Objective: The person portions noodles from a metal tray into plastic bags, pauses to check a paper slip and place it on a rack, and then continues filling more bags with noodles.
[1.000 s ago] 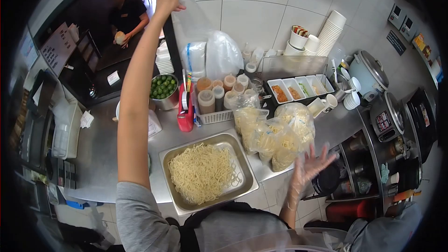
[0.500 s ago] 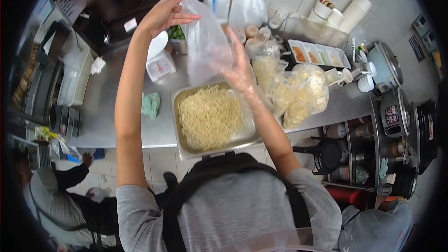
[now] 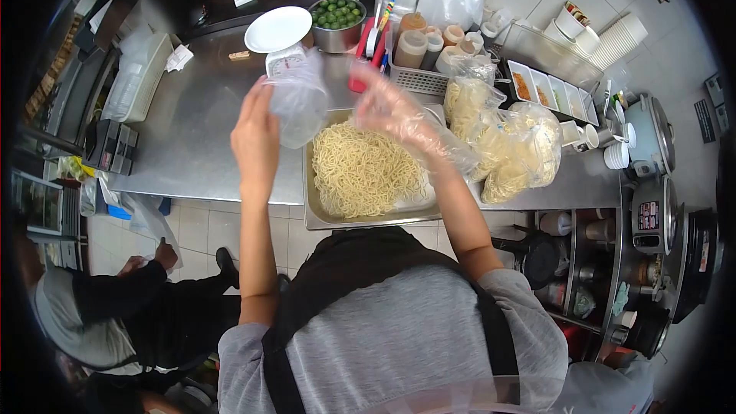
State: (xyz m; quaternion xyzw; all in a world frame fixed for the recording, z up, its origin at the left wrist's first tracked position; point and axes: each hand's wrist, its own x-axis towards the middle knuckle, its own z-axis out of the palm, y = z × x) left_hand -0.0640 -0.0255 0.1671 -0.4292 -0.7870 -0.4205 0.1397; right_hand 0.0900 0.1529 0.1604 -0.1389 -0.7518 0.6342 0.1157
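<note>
My left hand (image 3: 256,132) is bare and closed on the edge of a clear plastic bag (image 3: 299,101), which hangs over the tray's back left corner. My right hand (image 3: 391,111), in a clear plastic glove, is raised over the tray's back right part; its fingers are apart, blurred, and hold nothing visible. Below the hands lies a heap of pale noodles (image 3: 364,172) in a metal tray (image 3: 309,218). Filled bags of noodles (image 3: 529,153) sit right of the tray.
Behind the tray stand a scale with a white plate (image 3: 278,29), a bowl of green limes (image 3: 337,15) and a basket of sauce bottles (image 3: 418,78). Topping containers (image 3: 548,92) are at back right. A co-worker (image 3: 107,314) stands at lower left, another person at lower right.
The view has shifted. Both hands have come down, and the bag, earlier stretched long between them, now hangs bunched at my left hand. My right hand has moved off the bag.
</note>
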